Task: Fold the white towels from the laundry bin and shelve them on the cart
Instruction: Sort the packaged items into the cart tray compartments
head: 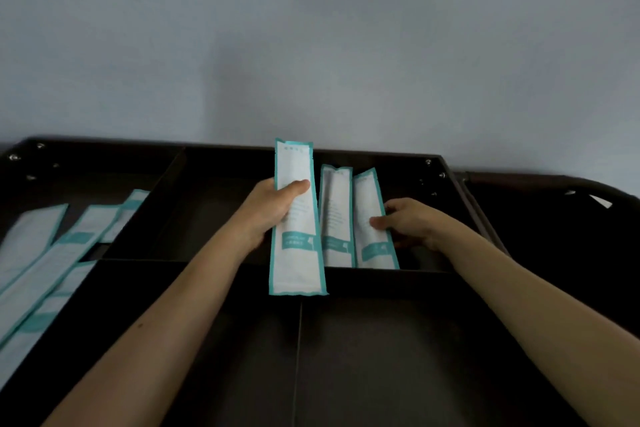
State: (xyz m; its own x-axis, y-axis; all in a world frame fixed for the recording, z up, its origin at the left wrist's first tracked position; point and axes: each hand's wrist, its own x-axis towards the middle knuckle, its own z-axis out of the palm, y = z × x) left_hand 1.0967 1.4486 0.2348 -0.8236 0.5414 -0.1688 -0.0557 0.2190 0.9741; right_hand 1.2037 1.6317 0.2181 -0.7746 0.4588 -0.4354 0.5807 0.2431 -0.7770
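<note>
No towel or laundry bin shows in this view. What the hands work on are long, flat white packets with teal edges, in the dark divided top (pixel 381 276) of what looks like the cart.

The left hand (pixel 273 210) grips the tall packet (pixel 294 253) about halfway up, thumb across its face and fingers behind. The packet's long axis runs straight away from the person. Its far end points at the grey wall (pixel 311 45), and its near end hangs over the front divider of the back compartment. It lies just left of the middle packet (pixel 335 215), their edges meeting or slightly overlapping.

The right hand (pixel 414 224) pinches the right packet (pixel 370 218) at its outer edge, thumb on the front and the other fingers curled behind it. That packet leans a little to the left at the top, beside the middle one. All three share roughly the same axis, so the coming move probably turns on sliding the tall packet forward and down into the row, parallel to its neighbours. The left hand is the nearer one for that, while the right steadies the row.

More packets (pixel 41 253) lie fanned in the left compartment, well apart from both hands.
</note>
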